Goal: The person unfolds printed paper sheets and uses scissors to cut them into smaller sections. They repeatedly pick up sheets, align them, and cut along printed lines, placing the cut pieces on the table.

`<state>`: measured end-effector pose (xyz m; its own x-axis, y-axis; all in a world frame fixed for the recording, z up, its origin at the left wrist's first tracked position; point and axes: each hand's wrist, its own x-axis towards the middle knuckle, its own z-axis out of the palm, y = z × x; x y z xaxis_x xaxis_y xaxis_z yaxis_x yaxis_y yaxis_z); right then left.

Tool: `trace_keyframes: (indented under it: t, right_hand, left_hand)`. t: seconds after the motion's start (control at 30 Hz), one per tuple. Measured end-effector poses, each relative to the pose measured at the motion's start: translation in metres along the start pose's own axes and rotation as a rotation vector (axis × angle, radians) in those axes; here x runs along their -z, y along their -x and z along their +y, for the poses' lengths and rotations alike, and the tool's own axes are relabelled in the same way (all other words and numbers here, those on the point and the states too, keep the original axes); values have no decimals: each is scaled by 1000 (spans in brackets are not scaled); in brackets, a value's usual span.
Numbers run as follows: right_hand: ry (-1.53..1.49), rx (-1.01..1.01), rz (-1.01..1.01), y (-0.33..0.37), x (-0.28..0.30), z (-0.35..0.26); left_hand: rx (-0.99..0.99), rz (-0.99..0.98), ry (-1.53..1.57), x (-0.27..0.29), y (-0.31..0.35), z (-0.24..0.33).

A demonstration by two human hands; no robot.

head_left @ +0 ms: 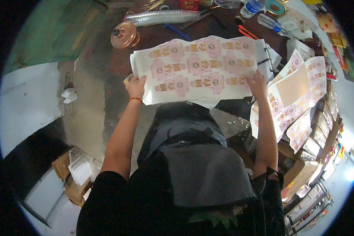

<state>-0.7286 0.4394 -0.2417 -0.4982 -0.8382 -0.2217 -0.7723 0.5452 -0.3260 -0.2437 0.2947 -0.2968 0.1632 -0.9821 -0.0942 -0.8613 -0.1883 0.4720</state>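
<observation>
A wide printed sheet (204,63), white with rows of pink and gold label-like shapes, lies over other paper at the near edge of the dark table. Its lower edge reaches out over my lap. My left hand (135,87) grips its lower left corner, thumb on top and fingers partly hidden beneath. At the lower right edge, my right hand (257,83) holds the same sheet with its fingertips on the print. A black metal clip or wire piece (267,55) sits beside the right edge, over white paper.
More printed sheets (291,98) hang in a loose pile at my right. On the dark table (153,33) are a copper-coloured lidded pot (124,35), a row of nested clear cups (167,17), a blue tool (177,32), red-handled scissors (247,32) and water bottles (273,24). Cardboard boxes (299,175) stand right.
</observation>
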Motion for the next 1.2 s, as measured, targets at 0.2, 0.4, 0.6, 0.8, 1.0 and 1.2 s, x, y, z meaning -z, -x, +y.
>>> trace_keyframes:
  t: [0.2,0.4,0.6,0.8,1.0,1.2]
  right_hand:
    - [-43,56,146,-12,-70,68]
    - [-331,-267,45,21,-17,-22]
    - [-804,-283,-167,19,-3,-18]
    - [-1095,-346,-401,15,-9,6]
    - [-919,-259,-252,47,53,-27]
    - [-1041,-32,-141,58,70,4]
  left_hand:
    - [201,-312,557,-6,-14,-15]
    - [288,-261,745,8,-11,-39]
    - [409,-335,1047,13,-11,-40]
    - [462,-753,976,33,-19,-8]
    - [210,-611,949,68,-14,13]
    - [-119,-503,1085,117,-19,54]
